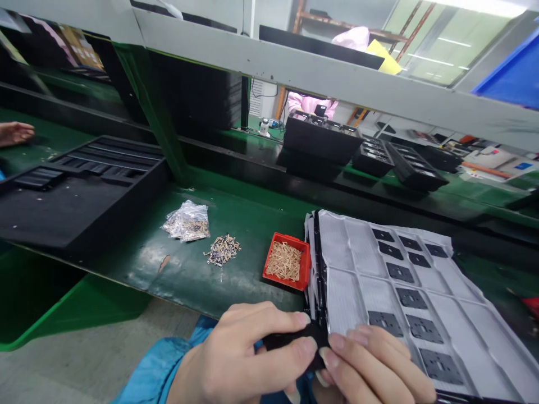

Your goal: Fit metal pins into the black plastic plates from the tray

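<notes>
A small flat black part (296, 340) is held between both hands at the bottom of the view. My left hand (248, 353) pinches it from the left, thumb and fingers closed round it. At its right end my right hand (373, 365) grips with bent fingertips, covering much of that side. Just to the right lies a stack of white compartment trays (345, 292), with several flat black plates (424, 328) in its pockets. Beyond my hands stands a red box (306, 264) filled with small brass-coloured pieces (284, 261).
A loose pile of small metal pieces (223, 249) and clear plastic bags (187, 220) lie on the green bench. At left are a big black foam tray (109, 205), a green bin (84, 314) and another person's hand (16, 133). Black boxes (322, 140) stand behind.
</notes>
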`<state>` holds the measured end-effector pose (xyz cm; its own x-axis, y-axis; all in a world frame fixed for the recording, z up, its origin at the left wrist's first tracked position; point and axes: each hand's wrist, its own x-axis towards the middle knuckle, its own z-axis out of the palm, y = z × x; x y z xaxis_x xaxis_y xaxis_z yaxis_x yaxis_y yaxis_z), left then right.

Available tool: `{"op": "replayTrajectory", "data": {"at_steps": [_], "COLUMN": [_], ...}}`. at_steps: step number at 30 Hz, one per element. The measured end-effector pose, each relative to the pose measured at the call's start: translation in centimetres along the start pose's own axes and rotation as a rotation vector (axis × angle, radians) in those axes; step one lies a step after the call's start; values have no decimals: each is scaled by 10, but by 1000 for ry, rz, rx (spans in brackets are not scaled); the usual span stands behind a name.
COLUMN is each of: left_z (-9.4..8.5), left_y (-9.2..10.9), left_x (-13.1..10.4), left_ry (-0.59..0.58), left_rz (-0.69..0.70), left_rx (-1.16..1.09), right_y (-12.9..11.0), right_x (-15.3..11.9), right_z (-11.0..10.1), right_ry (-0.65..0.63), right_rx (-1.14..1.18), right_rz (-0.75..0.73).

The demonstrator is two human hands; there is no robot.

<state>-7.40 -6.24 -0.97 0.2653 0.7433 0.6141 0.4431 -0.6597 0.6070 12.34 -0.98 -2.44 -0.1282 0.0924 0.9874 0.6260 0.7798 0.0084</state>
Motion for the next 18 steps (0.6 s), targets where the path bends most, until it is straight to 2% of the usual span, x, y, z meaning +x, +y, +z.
{"op": "replayTrajectory", "data": {"at_steps": [2, 6, 8, 11, 13, 15, 18], "left_z": [4, 12, 17, 22, 22, 18, 11], "left_y": [-2, -4, -3, 1, 2, 2, 0], "left_x": [2, 1, 0, 1, 2, 3, 4], "left_ry": [41, 40, 58, 108, 117, 87, 46], "left_rz": [61, 84, 88, 34, 10, -1, -72], "left_rx": [35, -8, -76, -164, -176, -188, -249], "right_y": [-2, -11, -12, -7, -3, 0, 4], "right_x": [4, 10, 12, 13, 10, 6, 2], "right_z": [2, 6, 4, -4, -9, -10, -9], "right_ry": [-60, -17, -74, -218, -187, -104, -63], "right_rx": [38, 82, 111, 180, 201, 187, 161], "right_rz": [48, 249, 306, 279, 249, 238, 196]}}
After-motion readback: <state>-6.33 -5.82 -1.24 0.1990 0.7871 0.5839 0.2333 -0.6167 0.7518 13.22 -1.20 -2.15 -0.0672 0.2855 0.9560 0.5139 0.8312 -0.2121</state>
